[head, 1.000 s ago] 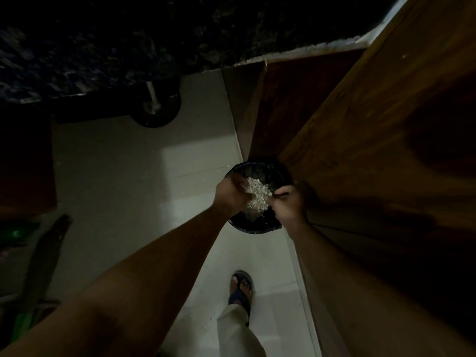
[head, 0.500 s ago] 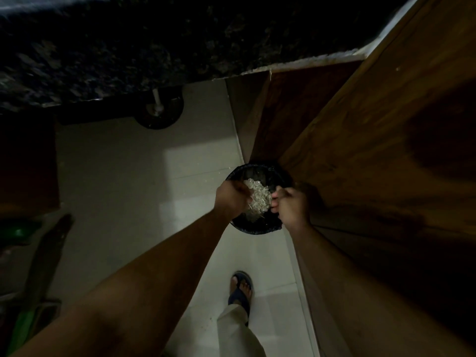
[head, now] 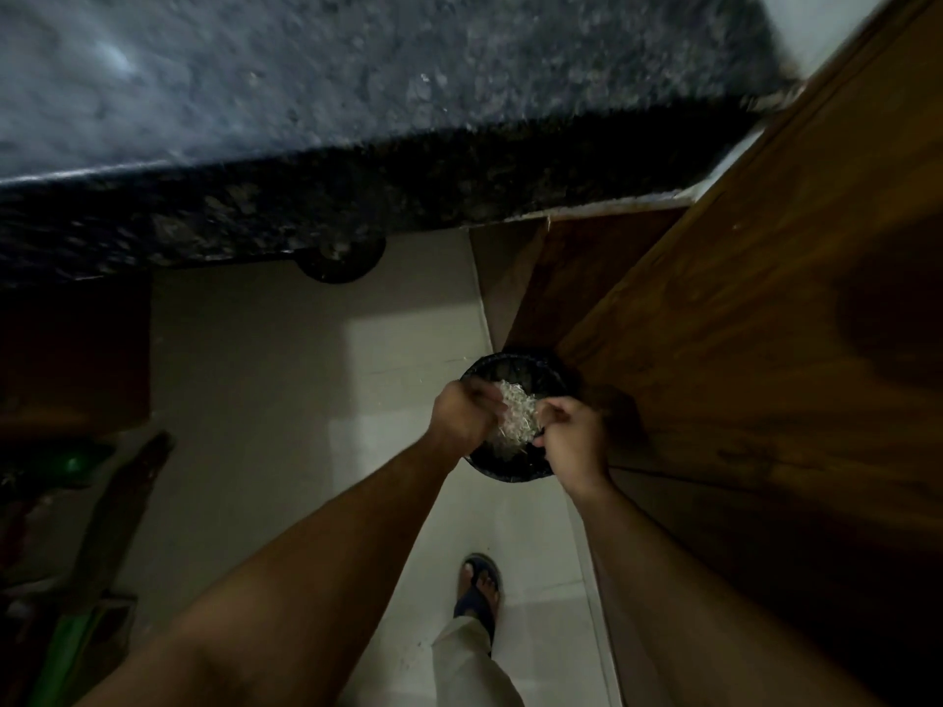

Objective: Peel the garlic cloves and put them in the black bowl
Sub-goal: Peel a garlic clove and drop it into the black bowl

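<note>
A pale tiled floor (head: 265, 400) is seen below, with a round black container (head: 510, 367) of whitish peels sat on it (a blue-sandalled foot (head: 477, 594) too), beside a brown wooden panel (head: 740, 324).

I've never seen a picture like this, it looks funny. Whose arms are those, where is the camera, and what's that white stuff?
The camera sits on a person's head and looks down, so you see their own arms. The left hand and right hand are curled over a black container on the floor. The pale heap inside looks like garlic skins. Whether either hand holds anything is too dark and blurred to tell. Above is a dark stone counter, at right a wooden door, below a sandalled foot.
</note>
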